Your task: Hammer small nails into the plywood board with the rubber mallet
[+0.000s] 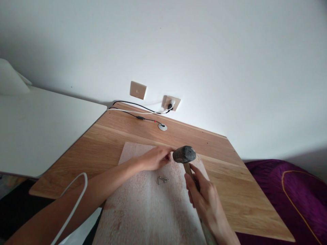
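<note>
My right hand (203, 197) is wrapped round the wooden handle of a hammer (184, 154). Its dark metal head hovers over the far end of a pale, whitewashed board (145, 207). My left hand (155, 158) rests on that board just left of the hammer head, fingertips pinched together, apparently on a nail too small to make out. A few loose nails (162, 179) lie on the board between my two hands.
The board lies on a wooden desk (237, 183) against a white wall. Black and white cables (138, 111) run to a wall socket (170, 102), past a round metal grommet (162, 127). A white surface (38, 129) lies left, purple bedding (288, 190) right.
</note>
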`<move>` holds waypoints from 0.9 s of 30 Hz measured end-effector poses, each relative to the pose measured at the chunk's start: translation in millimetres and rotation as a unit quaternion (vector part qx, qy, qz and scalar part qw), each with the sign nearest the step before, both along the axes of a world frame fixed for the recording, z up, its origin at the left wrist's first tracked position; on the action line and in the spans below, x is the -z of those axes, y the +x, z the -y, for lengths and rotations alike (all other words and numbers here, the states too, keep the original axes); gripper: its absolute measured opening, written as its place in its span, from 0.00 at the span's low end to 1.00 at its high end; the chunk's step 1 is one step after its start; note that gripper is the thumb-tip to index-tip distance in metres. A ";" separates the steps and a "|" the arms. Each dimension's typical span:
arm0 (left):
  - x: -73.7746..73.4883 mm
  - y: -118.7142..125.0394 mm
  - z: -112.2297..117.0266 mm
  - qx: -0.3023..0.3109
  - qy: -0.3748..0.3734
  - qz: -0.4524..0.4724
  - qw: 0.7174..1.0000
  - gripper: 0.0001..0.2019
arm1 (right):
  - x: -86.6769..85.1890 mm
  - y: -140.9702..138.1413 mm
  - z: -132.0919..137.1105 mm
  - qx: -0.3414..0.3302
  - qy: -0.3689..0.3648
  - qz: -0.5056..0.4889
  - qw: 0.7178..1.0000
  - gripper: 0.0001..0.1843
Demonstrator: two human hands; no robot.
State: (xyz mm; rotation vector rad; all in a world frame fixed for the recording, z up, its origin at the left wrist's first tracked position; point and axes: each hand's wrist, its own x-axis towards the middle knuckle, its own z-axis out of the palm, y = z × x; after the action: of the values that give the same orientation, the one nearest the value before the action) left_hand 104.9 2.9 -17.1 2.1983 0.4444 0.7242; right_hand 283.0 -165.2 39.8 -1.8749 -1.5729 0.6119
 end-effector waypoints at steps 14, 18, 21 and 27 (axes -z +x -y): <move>3.6 1.5 0.2 -0.006 -0.004 0.013 1.000 0.25 | 1.8 2.5 0.9 0.016 -0.008 -0.009 1.000 0.33; 4.2 0.3 -0.8 0.009 -0.014 0.018 1.000 0.23 | -3.3 2.2 3.1 0.016 0.005 -0.010 1.000 0.33; 1.0 -1.4 -0.4 0.002 -0.007 0.012 1.000 0.25 | -4.4 -2.9 1.2 0.003 0.004 0.000 1.000 0.32; -2.1 -1.4 1.4 -0.011 0.012 0.013 1.000 0.32 | -0.4 -9.7 -2.1 -0.038 -0.013 0.003 0.999 0.29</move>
State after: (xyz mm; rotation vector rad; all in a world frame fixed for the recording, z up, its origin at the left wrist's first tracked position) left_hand 103.5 1.5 -15.0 2.2072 0.4497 0.7717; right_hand 273.3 -163.1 40.2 -1.8442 -1.6535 0.6625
